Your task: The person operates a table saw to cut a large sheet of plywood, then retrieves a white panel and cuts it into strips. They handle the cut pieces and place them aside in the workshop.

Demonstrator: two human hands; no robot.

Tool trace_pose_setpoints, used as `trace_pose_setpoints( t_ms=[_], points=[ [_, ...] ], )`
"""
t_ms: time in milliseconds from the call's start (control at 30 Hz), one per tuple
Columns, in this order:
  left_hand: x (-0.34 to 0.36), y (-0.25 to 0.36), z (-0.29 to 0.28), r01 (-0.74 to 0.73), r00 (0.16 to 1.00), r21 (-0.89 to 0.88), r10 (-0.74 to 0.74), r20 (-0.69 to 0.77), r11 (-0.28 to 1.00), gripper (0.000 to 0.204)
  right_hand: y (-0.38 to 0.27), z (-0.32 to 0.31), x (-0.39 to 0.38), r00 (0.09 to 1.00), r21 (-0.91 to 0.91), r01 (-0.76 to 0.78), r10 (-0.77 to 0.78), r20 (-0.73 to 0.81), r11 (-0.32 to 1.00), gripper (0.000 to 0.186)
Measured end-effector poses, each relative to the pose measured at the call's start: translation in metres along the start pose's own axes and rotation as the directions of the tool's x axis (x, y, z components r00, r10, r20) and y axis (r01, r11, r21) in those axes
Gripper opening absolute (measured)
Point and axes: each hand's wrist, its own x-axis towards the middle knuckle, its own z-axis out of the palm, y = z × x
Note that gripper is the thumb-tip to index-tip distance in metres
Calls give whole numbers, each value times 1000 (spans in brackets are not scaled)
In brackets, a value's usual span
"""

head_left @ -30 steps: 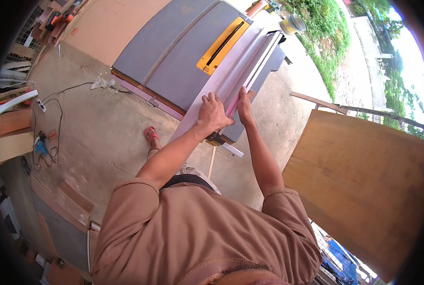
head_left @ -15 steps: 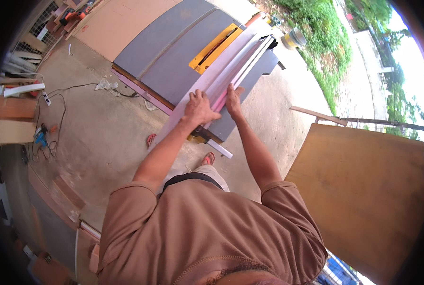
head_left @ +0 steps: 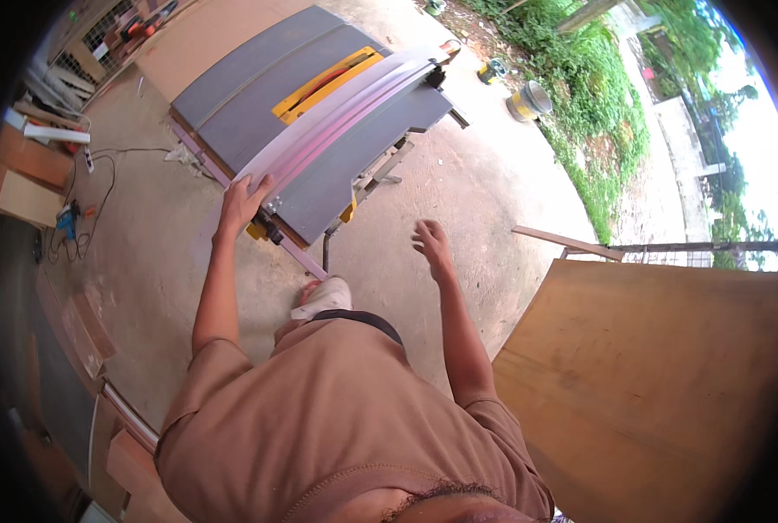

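Note:
A grey-topped table saw (head_left: 232, 91) stands ahead of me, with a yellow insert (head_left: 326, 85) and a dark blade slot in it. Along the insert lies a long pale board (head_left: 319, 118), against the pinkish-white rip fence (head_left: 341, 131). My left hand (head_left: 243, 206) grips the near end of the board by the fence, fingers over the top and thumb apart. Partly hidden under that hand is the fence's clamp end (head_left: 270, 225). My right hand (head_left: 432, 244) hangs in the air right of the saw, holding nothing, its fingers loosely bent and apart.
A large brown panel (head_left: 642, 375) stands at the right. Beyond the saw are a bucket (head_left: 529, 102) and greenery. At the left, a blue power tool (head_left: 67, 220) and its cord lie on the concrete floor near stacked wood (head_left: 32, 166).
My right hand has left the fence and moved down, clear of the saw. My left hand has shifted left in view, staying at the board's near end. My view of the saw has shifted left.

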Motion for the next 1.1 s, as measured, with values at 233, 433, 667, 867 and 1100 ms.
trace_pose_setpoints(
  t_ms=[233, 433, 667, 867, 1100],
  points=[
    [10, 46, 15, 215, 971, 213, -232, 59, 953, 107, 54, -120, 5, 961, 64, -146, 157, -229, 987, 43],
    [-1, 61, 20, 324, 946, 172, -320, -50, 930, 105, 18, -161, 91, 970, 47, -96, 104, -218, 994, 40],
    [-1, 76, 17, 331, 941, 172, -310, -136, 928, 90, -125, -126, 259, 915, -317, 382, -403, -4, 868, 33],
    [-3, 90, 14, 366, 923, 179, -332, -192, 913, 85, -286, -36, 338, 629, -412, 777, -599, 495, 476, 39],
    [1, 117, -9, 377, 922, 221, -340, -186, 899, 104, -343, 5, 407, 340, -342, 937, -39, 939, -69, 112]
  ],
)
